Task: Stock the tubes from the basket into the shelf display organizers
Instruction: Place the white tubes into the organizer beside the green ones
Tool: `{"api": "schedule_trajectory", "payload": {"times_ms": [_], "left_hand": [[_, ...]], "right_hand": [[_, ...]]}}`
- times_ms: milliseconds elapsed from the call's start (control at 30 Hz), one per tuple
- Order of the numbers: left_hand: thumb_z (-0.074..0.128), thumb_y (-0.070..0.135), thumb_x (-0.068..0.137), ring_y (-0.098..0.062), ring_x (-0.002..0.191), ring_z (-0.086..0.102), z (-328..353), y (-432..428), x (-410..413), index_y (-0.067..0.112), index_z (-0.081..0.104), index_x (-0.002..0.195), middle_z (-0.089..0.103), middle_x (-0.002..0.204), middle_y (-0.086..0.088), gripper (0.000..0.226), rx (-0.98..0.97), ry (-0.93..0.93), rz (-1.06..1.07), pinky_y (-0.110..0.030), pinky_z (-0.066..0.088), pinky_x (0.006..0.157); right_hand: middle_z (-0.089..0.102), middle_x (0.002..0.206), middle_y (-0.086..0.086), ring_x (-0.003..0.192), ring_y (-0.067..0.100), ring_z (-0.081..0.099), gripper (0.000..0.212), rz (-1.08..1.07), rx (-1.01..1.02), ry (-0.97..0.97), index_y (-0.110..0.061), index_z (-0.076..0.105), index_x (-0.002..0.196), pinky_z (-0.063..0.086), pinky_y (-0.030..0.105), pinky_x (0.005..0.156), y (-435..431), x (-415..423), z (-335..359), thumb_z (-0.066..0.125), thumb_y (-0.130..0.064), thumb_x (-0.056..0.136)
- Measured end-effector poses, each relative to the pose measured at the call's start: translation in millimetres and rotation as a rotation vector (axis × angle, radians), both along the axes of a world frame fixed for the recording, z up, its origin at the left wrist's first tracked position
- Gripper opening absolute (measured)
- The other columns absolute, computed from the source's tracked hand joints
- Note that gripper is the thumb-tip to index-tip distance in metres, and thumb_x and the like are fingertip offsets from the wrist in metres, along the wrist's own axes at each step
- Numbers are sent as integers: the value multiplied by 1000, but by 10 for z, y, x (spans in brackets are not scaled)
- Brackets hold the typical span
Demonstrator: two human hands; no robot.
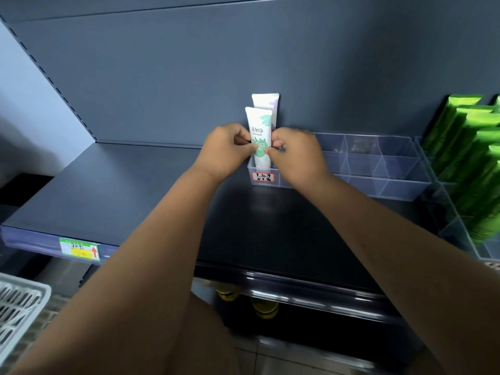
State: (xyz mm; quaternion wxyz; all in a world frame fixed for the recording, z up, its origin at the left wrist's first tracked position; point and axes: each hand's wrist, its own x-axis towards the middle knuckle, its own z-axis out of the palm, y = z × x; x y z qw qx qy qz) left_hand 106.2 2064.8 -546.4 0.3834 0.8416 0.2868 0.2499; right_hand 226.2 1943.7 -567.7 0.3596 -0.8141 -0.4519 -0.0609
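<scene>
"How are you holding it?"

"My left hand (227,150) and right hand (295,152) each pinch one side of the green-printed tube (259,125), fingers curled in on it, just above centre frame. It stands crimped end up in the front left cell of the clear organizer (378,169), just ahead of a second tube (267,101)."

"What makes this step go well?"

"I'd push it straight down until it seats, with the print facing out above the handwritten label (263,177). Then I'd let go of both sides together so it doesn't tip."

"Anything you can't see?"

"I can't tell whether its cap touches the cell floor. The basket (19,307) is cut off at lower left, so its contents don't show. The green packs (465,147) run off the right edge."
</scene>
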Motion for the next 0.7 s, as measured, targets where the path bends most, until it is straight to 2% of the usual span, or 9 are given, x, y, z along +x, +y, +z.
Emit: {"api": "schedule_trajectory", "payload": {"times_ms": [100, 233, 333, 467, 533, 600, 700], "left_hand": [[76, 9, 87, -15, 91, 74, -19, 12, 0, 7, 68, 92, 77, 95, -3, 10, -18, -2, -7, -41, 59, 89], [76, 11, 88, -16, 92, 74, -27, 6, 3, 21, 61, 80, 77, 97, -3, 19, 4, 17, -10, -43, 60, 87], [77, 12, 87, -17, 93, 73, -24, -1, 3, 22, 60, 79, 77, 97, -3, 21, 0, 23, -2, -44, 59, 87], [77, 12, 86, -17, 90, 73, -12, -38, 1, 19, 61, 82, 76, 94, -2, 18, 13, 32, 21, -43, 58, 87], [77, 14, 87, -16, 91, 72, 5, -61, -7, 20, 61, 82, 76, 95, -2, 18, 14, 45, 28, -42, 59, 86], [77, 21, 88, -17, 93, 71, 49, -91, -32, 18, 62, 90, 75, 98, -1, 15, 47, 88, 48, -39, 58, 86], [68, 43, 93, -26, 104, 64, 134, -168, -107, 11, 59, 114, 69, 112, -5, 39, 224, 259, 139, -41, 54, 88]], "right_hand": [[76, 100, 3, 87, 26, 67, 12, -2, 7, -5, -12, 69, 90, 57, 42, 73, 18, 8, 1, 70, -24, 87], [75, 111, 5, 92, 27, 66, 13, -2, -26, -40, -13, 64, 88, 57, 41, 72, 35, 15, -16, 68, -25, 91], [74, 114, 6, 94, 28, 67, 14, -3, -23, -31, -12, 64, 88, 58, 40, 73, 36, 17, -27, 69, -25, 91], [75, 103, 5, 89, 29, 66, 14, -23, -34, -23, -15, 61, 81, 56, 41, 70, 31, 4, -22, 68, -24, 88], [74, 105, 7, 91, 29, 65, 14, -31, -44, -5, -11, 66, 88, 56, 42, 72, 16, -18, -7, 68, -25, 88], [72, 110, 9, 96, 30, 64, 25, -42, -61, -8, -9, 70, 102, 56, 43, 77, -17, -61, 15, 67, -29, 89], [68, 114, 9, 105, 31, 60, 38, -72, -101, -51, -12, 66, 119, 53, 40, 81, -87, -173, 73, 60, -37, 92]]}}
